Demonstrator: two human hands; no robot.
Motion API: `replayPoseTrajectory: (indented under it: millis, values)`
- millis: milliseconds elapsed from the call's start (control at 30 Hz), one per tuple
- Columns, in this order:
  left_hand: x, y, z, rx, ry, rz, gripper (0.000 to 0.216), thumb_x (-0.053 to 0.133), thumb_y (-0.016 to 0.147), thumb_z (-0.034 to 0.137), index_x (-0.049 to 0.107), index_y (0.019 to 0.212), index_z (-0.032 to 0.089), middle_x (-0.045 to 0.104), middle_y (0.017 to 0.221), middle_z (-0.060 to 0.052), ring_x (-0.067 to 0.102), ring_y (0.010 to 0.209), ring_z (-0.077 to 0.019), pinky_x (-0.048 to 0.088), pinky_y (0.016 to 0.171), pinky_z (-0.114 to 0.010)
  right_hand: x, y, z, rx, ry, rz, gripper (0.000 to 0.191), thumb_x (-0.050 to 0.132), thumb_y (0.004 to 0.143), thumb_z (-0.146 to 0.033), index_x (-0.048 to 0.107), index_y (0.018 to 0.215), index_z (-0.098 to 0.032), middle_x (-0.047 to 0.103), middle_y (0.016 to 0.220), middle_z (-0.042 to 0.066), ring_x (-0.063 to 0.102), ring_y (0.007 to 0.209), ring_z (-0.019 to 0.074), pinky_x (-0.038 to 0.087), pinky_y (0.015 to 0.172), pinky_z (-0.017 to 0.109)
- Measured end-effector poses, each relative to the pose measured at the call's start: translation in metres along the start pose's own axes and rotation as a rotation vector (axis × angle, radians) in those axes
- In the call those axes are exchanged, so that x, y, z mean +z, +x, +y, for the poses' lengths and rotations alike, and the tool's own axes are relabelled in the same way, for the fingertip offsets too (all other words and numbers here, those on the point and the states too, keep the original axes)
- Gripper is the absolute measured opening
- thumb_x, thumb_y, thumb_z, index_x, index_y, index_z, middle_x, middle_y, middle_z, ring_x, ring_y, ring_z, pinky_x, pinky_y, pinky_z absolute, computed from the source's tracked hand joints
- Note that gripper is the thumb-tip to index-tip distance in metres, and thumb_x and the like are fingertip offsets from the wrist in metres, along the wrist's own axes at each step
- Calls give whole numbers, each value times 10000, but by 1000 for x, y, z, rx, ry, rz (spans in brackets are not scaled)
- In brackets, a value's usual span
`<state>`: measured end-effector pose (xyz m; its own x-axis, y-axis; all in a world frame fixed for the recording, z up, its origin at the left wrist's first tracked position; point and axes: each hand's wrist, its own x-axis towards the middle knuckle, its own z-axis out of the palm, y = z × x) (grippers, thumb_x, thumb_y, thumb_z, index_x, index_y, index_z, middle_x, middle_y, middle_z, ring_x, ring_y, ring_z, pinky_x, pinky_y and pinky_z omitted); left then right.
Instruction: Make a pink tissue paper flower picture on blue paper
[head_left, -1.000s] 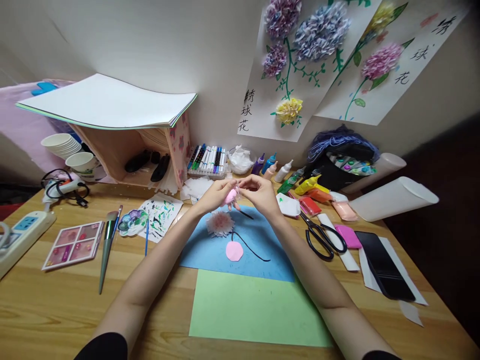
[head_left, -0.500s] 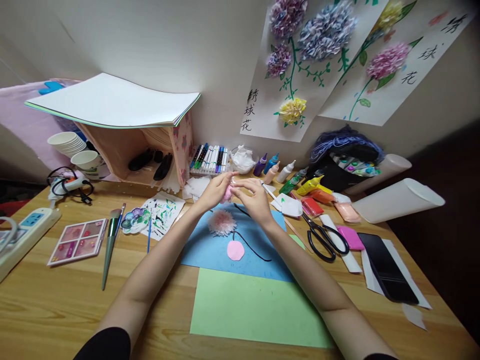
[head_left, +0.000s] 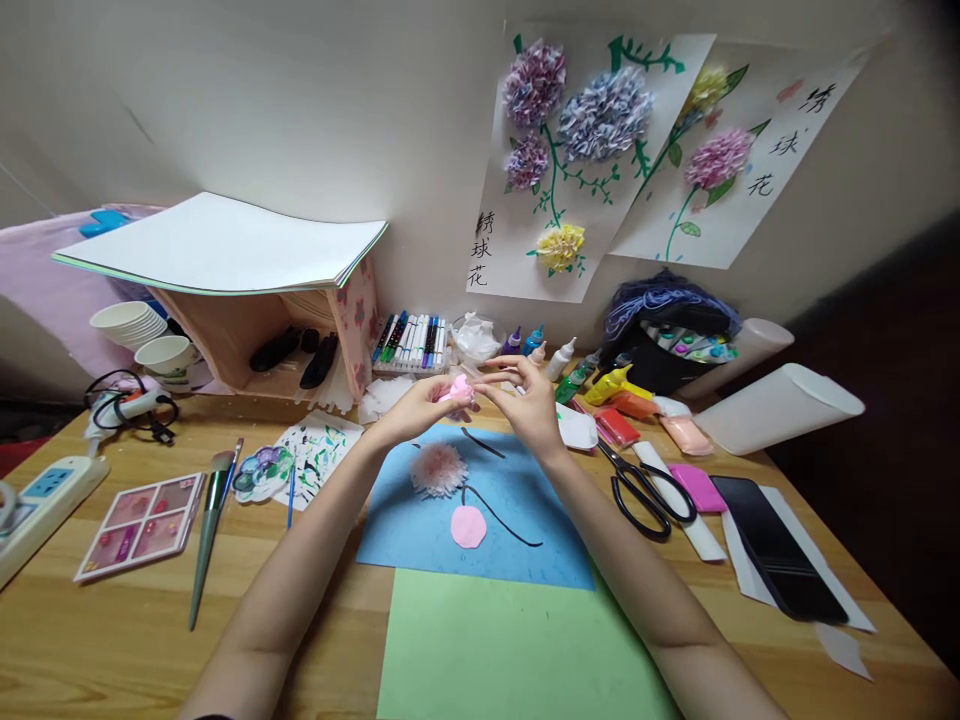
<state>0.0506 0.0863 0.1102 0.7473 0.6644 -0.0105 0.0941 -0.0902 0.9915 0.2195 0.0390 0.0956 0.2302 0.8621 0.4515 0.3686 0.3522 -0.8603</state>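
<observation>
My left hand [head_left: 418, 408] holds a crumpled pink piece [head_left: 459, 388], perhaps paper, between thumb and fingers above the far edge of the blue sheet [head_left: 397, 530]. At the right edge of this piece, my right hand [head_left: 529, 405] has its thumb and fingertips drawn together. The exact contact there is too small to make out. Below the hands, a fluffy pale pink flower [head_left: 437, 470] sits on the blue sheet. A flat pink disc [head_left: 469, 527] lies nearer me, beside a curved black line. Under the blue sheet's near edge is a green sheet [head_left: 517, 650].
Black scissors [head_left: 651, 490] and a phone [head_left: 780, 545] lie to the right. Paint bottles [head_left: 559, 360] stand behind my right hand. Leftward are brushes [head_left: 210, 530], a paint-marked paper [head_left: 319, 455] and a pink palette [head_left: 141, 525]. A box [head_left: 352, 330] stands at the back.
The view has tilted upward, so the scene sits lower. My hands have parted slightly, and the pink piece shows more openly in my left hand.
</observation>
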Motion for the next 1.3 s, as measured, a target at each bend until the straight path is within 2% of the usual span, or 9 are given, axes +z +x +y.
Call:
replayPoseTrajectory:
  millis: [100, 233, 333, 600, 667, 733, 833, 1100, 1300]
  values:
    - [0, -2, 3, 17, 29, -36, 352, 572, 804, 416, 592, 975, 109, 663, 935, -99, 620, 750, -133, 490, 711, -267, -4, 2, 0, -59, -143, 17, 355, 733, 672, -381, 624, 954, -195, 593, 926, 42, 576, 826, 164, 468, 783, 314]
    - [0, -4, 0, 28, 76, -153, 330, 559, 812, 422, 600, 926, 116, 669, 850, -74, 620, 721, -129, 481, 677, -247, -4, 3, 1, -35, -143, -265, 264, 576, 816, -398, 656, 716, -167, 560, 717, 16, 514, 655, 127, 404, 582, 250]
    - [-3, 0, -6, -37, 100, -166, 346, 548, 810, 449, 602, 834, 108, 663, 757, -68, 623, 688, -140, 486, 650, -255, -1, 1, 5, -17, -152, -227, 288, 584, 811, -358, 639, 618, -151, 526, 599, -2, 473, 577, 115, 347, 531, 244]
    - [11, -35, -4, 95, 597, 402, 281, 446, 883, 383, 604, 947, 160, 666, 952, -78, 610, 885, -186, 468, 805, -321, -7, 2, 58, 73, -470, -54, 371, 466, 857, -406, 679, 710, -141, 638, 645, 47, 545, 610, 153, 408, 610, 264]
    - [30, -66, -10, 118, 690, 308, 331, 346, 926, 368, 607, 970, 170, 664, 992, -79, 607, 932, -187, 462, 841, -321, -11, 1, 70, 136, -559, -144, 379, 443, 868, -399, 688, 754, -133, 651, 678, 76, 574, 653, 189, 435, 654, 302]
    - [53, -94, -24, 172, 775, 16, 360, 317, 937, 354, 570, 1115, 170, 625, 1151, -88, 567, 1075, -189, 435, 928, -325, -14, -5, 75, 134, -604, -169, 345, 451, 866, -368, 681, 878, -110, 661, 830, 135, 595, 788, 246, 446, 745, 371]
    - [80, -120, -49, 195, 935, -238, 517, 353, 915, 445, 387, 1340, 153, 395, 1410, -127, 368, 1301, -232, 311, 1070, -396, -18, -30, 65, -6, -657, -135, 347, 439, 871, -273, 579, 1136, -99, 569, 1122, 193, 524, 1045, 297, 399, 898, 457]
    - [95, -123, -74, 190, 1086, -239, 731, 311, 863, 602, 245, 1412, 124, 242, 1472, -152, 211, 1369, -243, 202, 1121, -409, -36, -139, 33, -175, -461, -550, 403, 334, 871, -76, 511, 1224, -159, 541, 1237, 118, 470, 1162, 214, 401, 995, 416]
    - [98, -125, -78, 208, 1132, -261, 917, 361, 757, 712, 229, 1415, 87, 230, 1465, -196, 189, 1370, -290, 158, 1127, -426, -37, -154, 41, -204, -488, -610, 529, 336, 854, -54, 381, 1363, -194, 438, 1387, 102, 404, 1257, 219, 392, 1026, 467]
